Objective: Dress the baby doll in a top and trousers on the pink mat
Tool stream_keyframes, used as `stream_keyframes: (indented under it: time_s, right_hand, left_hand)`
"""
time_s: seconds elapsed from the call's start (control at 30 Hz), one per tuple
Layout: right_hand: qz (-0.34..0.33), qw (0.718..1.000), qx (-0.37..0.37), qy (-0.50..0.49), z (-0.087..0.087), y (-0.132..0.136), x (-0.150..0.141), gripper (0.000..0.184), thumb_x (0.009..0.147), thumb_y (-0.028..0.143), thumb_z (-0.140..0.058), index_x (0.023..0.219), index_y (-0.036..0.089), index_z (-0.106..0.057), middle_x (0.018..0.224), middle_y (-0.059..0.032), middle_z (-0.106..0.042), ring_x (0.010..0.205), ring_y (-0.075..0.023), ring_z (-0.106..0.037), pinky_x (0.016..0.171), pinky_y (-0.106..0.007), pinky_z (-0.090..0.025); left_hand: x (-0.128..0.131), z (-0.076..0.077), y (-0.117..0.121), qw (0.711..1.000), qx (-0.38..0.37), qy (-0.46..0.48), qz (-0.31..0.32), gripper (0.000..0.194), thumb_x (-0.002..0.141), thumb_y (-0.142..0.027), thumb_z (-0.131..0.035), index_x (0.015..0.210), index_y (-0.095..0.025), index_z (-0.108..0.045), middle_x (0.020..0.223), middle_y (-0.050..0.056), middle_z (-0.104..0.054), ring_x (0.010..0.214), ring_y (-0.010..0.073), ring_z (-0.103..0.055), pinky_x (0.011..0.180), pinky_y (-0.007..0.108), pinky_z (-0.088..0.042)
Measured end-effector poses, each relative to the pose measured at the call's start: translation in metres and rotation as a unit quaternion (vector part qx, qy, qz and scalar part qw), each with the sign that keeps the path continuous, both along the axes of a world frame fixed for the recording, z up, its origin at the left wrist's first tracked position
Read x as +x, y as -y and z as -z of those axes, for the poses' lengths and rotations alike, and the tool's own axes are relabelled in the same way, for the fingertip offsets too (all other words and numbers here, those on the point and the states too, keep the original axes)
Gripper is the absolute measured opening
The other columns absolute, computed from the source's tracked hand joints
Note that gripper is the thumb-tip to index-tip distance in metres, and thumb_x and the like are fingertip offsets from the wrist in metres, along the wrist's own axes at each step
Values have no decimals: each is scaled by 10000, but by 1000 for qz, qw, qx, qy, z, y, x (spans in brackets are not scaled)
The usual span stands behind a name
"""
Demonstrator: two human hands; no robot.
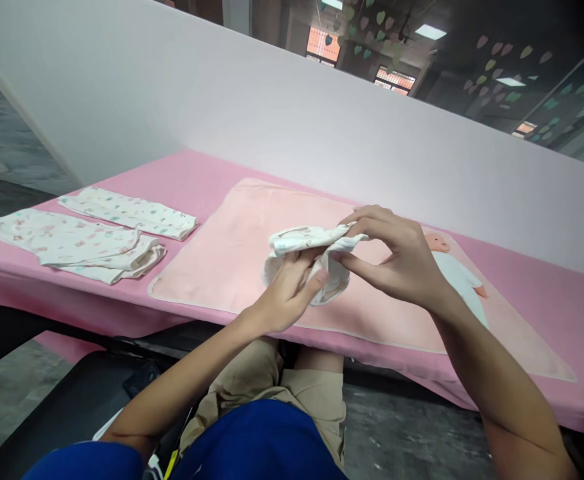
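A small white baby garment (308, 240) with a tiny print is bunched up between my hands, above a pale pink mat. My left hand (292, 290) grips it from below, with the fingers partly inside its folds and the thumb on the outside. At its upper right edge, my right hand (392, 247) pinches the cloth between thumb and fingers. Which kind of garment it is cannot be made out. A baby doll (457, 283) in white lies on the mat to the right, partly hidden behind my right hand and forearm.
Under the doll spreads the pale pink mat (222, 247), on a table with a pink cover (172, 177). Folded printed baby clothes (77, 243) and another folded piece (132, 210) lie at the left. A white wall (272, 113) borders the far side; a black chair (72, 400) stands at lower left.
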State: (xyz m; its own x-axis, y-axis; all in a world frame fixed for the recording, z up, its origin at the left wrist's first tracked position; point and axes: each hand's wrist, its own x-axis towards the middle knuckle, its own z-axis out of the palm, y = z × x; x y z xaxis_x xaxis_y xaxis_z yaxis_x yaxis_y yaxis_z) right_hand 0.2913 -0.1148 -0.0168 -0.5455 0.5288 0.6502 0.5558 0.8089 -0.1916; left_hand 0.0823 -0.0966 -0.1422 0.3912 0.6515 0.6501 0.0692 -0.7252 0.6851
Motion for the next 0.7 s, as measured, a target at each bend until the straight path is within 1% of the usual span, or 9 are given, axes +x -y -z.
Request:
stream_keyframes:
  time_s: [0.07, 0.17, 0.23, 0.37, 0.43, 0.53, 0.6, 0.63, 0.7]
  right_hand:
    - [3, 1000, -11, -14, 1, -1, -1, 91, 942, 258, -778, 1021, 286, -745, 1105, -48, -789, 1042, -266, -737, 906, -437, -594]
    - [12, 999, -19, -30, 3, -2, -4, 94, 942, 289, -787, 1028, 292, -746, 1105, -52, -786, 1037, -269, -734, 881, -436, -608]
    - [6, 999, -20, -33, 3, -3, -5, 100, 940, 298, -795, 1029, 297, -750, 1099, -49, -784, 1028, -268, -734, 871, -435, -609]
    - [-9, 999, -23, -33, 5, -7, -7, 115, 937, 302, -811, 1040, 299, -759, 1081, -44, -777, 1016, -265, -734, 866, -431, -603]
    - [-6, 999, -24, -31, 6, -8, -8, 121, 933, 315, -819, 1038, 297, -762, 1083, -45, -776, 1013, -266, -733, 867, -434, -601]
    - [-2, 999, -26, -26, 9, -10, -8, 118, 930, 329, -825, 1023, 292, -763, 1082, -43, -774, 1015, -264, -733, 880, -437, -598]
    - [-3, 999, -27, -27, 10, -11, -9, 119, 930, 329, -824, 1020, 288, -757, 1075, -42, -773, 1026, -264, -733, 893, -440, -597]
    - [-4, 999, -28, -31, 10, -11, -9, 122, 929, 327, -825, 1020, 287, -754, 1071, -41, -772, 1021, -262, -731, 889, -438, -597]
    - [-5, 998, -34, -44, 9, -11, -11, 124, 928, 322, -829, 1013, 285, -747, 1065, -39, -770, 988, -253, -726, 855, -427, -597]
  left_hand:
    - [-3, -1, 7, 997, 29, -58, -35, 593, 1111, -491, -547, 1650, -254, -475, 1605, 157, -563, 1535, 351, -445, 1331, 611, -322]
    - [-5, 0, 12, 992, 63, -96, -54, 606, 1084, -463, -601, 1636, -245, -479, 1596, 174, -534, 1520, 385, -405, 1295, 645, -345]
    - [-6, 2, 9, 991, 86, -97, -47, 653, 1065, -456, -627, 1655, -237, -449, 1584, 189, -523, 1511, 397, -405, 1281, 660, -353]
    - [-7, 10, -2, 989, 125, -57, 46, 893, 1012, -499, -683, 1750, -245, -250, 1663, 219, -432, 1560, 414, -402, 1292, 665, -360]
    - [-7, 16, -8, 988, 122, -32, 90, 922, 1013, -523, -665, 1768, -264, -202, 1683, 217, -429, 1565, 417, -424, 1279, 657, -391]
    - [-5, 29, -13, 988, 79, 4, 134, 876, 1019, -611, -620, 1751, -265, -285, 1606, 215, -537, 1478, 417, -541, 1209, 627, -485]
    - [-2, 41, -15, 987, 34, 21, 157, 868, 1016, -701, -569, 1726, -252, -353, 1453, 208, -658, 1339, 396, -651, 1123, 585, -558]
    - [-1, 48, -16, 986, 14, 24, 162, 876, 1013, -749, -531, 1713, -243, -382, 1357, 200, -708, 1255, 380, -695, 1073, 563, -589]
    - [1, 64, -17, 991, -8, 12, 134, 920, 998, -851, -408, 1678, -233, -451, 1209, 183, -758, 1133, 357, -738, 982, 530, -627]
